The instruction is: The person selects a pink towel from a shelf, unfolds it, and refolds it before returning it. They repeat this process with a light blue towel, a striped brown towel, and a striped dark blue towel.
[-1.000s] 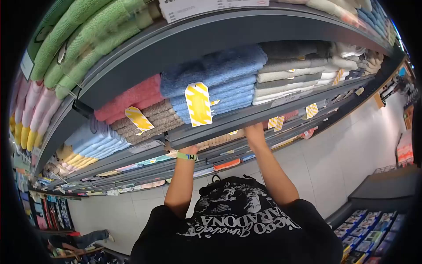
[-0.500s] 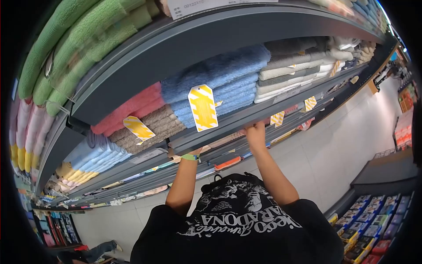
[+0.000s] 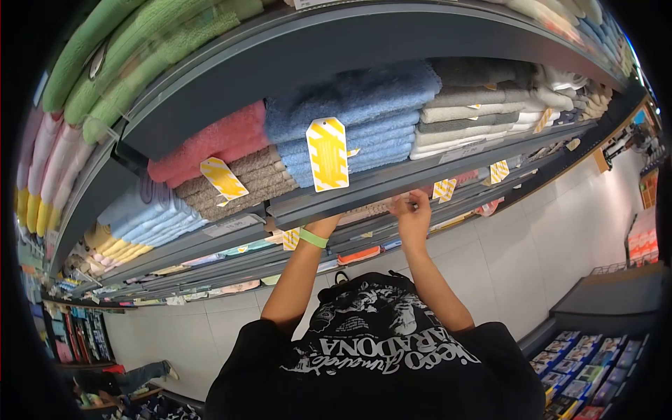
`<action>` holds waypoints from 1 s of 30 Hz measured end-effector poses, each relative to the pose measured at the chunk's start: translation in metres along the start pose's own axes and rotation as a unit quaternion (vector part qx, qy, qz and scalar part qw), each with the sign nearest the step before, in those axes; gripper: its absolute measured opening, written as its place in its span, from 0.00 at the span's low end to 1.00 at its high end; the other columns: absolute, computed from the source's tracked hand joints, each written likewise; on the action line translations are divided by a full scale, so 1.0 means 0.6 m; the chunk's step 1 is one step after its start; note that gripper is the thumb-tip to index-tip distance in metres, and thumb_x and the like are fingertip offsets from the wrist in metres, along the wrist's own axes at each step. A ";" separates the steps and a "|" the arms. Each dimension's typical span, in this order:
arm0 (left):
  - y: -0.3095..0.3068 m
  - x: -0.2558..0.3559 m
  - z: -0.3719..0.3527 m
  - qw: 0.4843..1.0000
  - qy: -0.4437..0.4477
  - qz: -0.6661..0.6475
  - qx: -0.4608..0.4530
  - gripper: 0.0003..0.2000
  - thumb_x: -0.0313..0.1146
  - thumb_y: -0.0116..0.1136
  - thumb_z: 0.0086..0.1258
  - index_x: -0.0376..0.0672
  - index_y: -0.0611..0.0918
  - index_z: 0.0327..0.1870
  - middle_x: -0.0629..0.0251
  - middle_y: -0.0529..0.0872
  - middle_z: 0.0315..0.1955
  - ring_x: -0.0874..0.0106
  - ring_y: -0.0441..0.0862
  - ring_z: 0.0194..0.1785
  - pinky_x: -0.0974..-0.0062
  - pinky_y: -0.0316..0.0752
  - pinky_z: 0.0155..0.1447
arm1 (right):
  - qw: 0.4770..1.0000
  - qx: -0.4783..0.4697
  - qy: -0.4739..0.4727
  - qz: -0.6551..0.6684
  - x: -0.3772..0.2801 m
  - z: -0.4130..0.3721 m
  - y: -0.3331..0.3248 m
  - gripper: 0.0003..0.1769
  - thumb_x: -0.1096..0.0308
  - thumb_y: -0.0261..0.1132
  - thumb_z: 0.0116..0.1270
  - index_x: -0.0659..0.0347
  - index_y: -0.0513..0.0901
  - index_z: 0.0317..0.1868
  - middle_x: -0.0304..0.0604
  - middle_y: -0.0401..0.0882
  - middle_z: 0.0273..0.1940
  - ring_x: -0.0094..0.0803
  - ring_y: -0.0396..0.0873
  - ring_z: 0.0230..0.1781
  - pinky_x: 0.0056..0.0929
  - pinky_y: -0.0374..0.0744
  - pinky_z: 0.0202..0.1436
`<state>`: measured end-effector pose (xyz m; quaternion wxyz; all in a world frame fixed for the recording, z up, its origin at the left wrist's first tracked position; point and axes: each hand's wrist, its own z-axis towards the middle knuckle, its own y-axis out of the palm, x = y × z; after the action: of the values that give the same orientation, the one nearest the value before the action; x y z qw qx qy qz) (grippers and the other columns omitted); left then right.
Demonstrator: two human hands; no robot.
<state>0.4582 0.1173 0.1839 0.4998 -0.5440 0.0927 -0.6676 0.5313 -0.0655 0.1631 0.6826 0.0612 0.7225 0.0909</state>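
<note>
My left hand [image 3: 324, 225], with a green wristband [image 3: 313, 239] at the wrist, reaches under the front edge of a dark shelf [image 3: 336, 199]. That edge hides its fingers. Farther right along the same edge, my right hand [image 3: 413, 210] is raised with bent, closed fingers; what they hold, if anything, is too small to make out. Pinkish-beige folded towels [image 3: 367, 210] show between the two hands on the lower level. Just above them lie stacked blue towels [image 3: 381, 115] with a large yellow-striped tag [image 3: 327, 155] in front.
Pink towels [image 3: 210, 143], brown towels [image 3: 234, 183] and grey and white towels [image 3: 476, 115] fill the shelf. Green towels [image 3: 133, 63] hang at upper left. A low display of boxed goods [image 3: 588, 371] stands lower right. Another person's leg [image 3: 143, 376] shows at lower left.
My left hand has shifted right and slightly up, and a striped tag now shows beside its wrist. My right hand has turned, showing its curled fingers. The shelf view has shifted slightly.
</note>
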 end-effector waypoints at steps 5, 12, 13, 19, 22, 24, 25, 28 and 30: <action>-0.015 0.052 0.002 0.992 0.046 0.117 -0.019 0.07 0.25 0.59 0.61 0.36 0.85 0.38 0.46 0.86 0.33 0.48 0.82 0.39 0.58 0.76 0.47 | 0.968 -0.100 -0.162 -0.166 -0.016 -0.009 -0.031 0.21 0.72 0.66 0.69 0.65 0.71 0.59 0.38 0.77 0.35 0.22 0.77 0.29 0.22 0.78 0.30; 0.013 0.056 -0.002 0.977 0.041 0.211 0.005 0.13 0.32 0.56 0.63 0.37 0.84 0.45 0.46 0.85 0.41 0.46 0.81 0.46 0.52 0.75 0.53 | 0.905 -0.255 -0.110 -0.322 -0.018 0.010 -0.057 0.33 0.63 0.61 0.72 0.61 0.62 0.74 0.46 0.88 0.35 0.35 0.86 0.28 0.31 0.80 0.35; 0.014 0.061 -0.004 0.976 0.041 0.214 0.007 0.13 0.32 0.56 0.63 0.37 0.84 0.45 0.46 0.85 0.41 0.46 0.81 0.46 0.52 0.75 0.53 | 0.900 -0.268 -0.122 -0.320 -0.023 0.010 -0.061 0.35 0.65 0.62 0.71 0.60 0.61 0.75 0.46 0.88 0.37 0.35 0.87 0.29 0.31 0.81 0.36; 0.011 0.110 -0.031 0.971 -0.054 0.235 0.000 0.15 0.37 0.54 0.70 0.36 0.82 0.49 0.42 0.84 0.46 0.44 0.81 0.50 0.51 0.75 0.56 | 0.916 -0.321 -0.066 -0.232 -0.075 0.003 -0.104 0.35 0.69 0.62 0.68 0.56 0.62 0.74 0.47 0.88 0.39 0.43 0.86 0.32 0.40 0.80 0.40; 0.022 0.144 -0.063 0.956 -0.101 0.275 -0.007 0.17 0.38 0.54 0.72 0.31 0.80 0.50 0.38 0.82 0.49 0.43 0.78 0.56 0.45 0.65 0.67 | 0.915 -0.348 -0.056 -0.195 -0.079 -0.001 -0.145 0.34 0.72 0.63 0.68 0.56 0.63 0.73 0.46 0.87 0.41 0.38 0.86 0.30 0.37 0.80 0.38; 0.039 0.146 -0.092 0.950 -0.060 0.303 0.038 0.25 0.39 0.55 0.72 0.25 0.73 0.60 0.35 0.76 0.59 0.41 0.69 0.67 0.39 0.50 0.75 | 0.909 -0.362 -0.049 -0.198 -0.060 0.000 -0.179 0.33 0.73 0.62 0.68 0.56 0.64 0.73 0.46 0.87 0.41 0.38 0.86 0.30 0.36 0.80 0.38; 0.044 0.155 -0.106 0.950 -0.063 0.304 0.035 0.25 0.39 0.55 0.72 0.25 0.73 0.60 0.35 0.76 0.59 0.41 0.69 0.67 0.39 0.50 0.75 | 0.903 -0.377 -0.044 -0.201 -0.058 -0.003 -0.194 0.32 0.73 0.62 0.68 0.56 0.65 0.72 0.46 0.87 0.42 0.37 0.86 0.30 0.35 0.80 0.38; 0.053 0.171 -0.137 0.936 -0.093 0.339 0.025 0.32 0.37 0.56 0.71 0.23 0.64 0.70 0.36 0.65 0.70 0.42 0.57 0.76 0.41 0.49 0.77 | 0.898 -0.388 -0.009 -0.206 -0.050 -0.008 -0.236 0.27 0.73 0.62 0.69 0.58 0.69 0.68 0.46 0.87 0.42 0.36 0.86 0.30 0.34 0.81 0.37; 0.063 0.177 -0.158 0.935 -0.086 0.343 0.035 0.32 0.37 0.57 0.70 0.23 0.65 0.69 0.35 0.65 0.70 0.42 0.57 0.76 0.42 0.49 0.77 | 0.899 -0.391 0.001 -0.197 -0.012 -0.009 -0.263 0.22 0.73 0.62 0.70 0.59 0.73 0.63 0.45 0.87 0.42 0.34 0.87 0.31 0.31 0.80 0.36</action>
<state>0.4120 -0.0226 0.1889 0.7233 -0.5162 0.2074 -0.4090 0.5318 -0.2212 0.1366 0.6548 -0.3539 0.6270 0.2297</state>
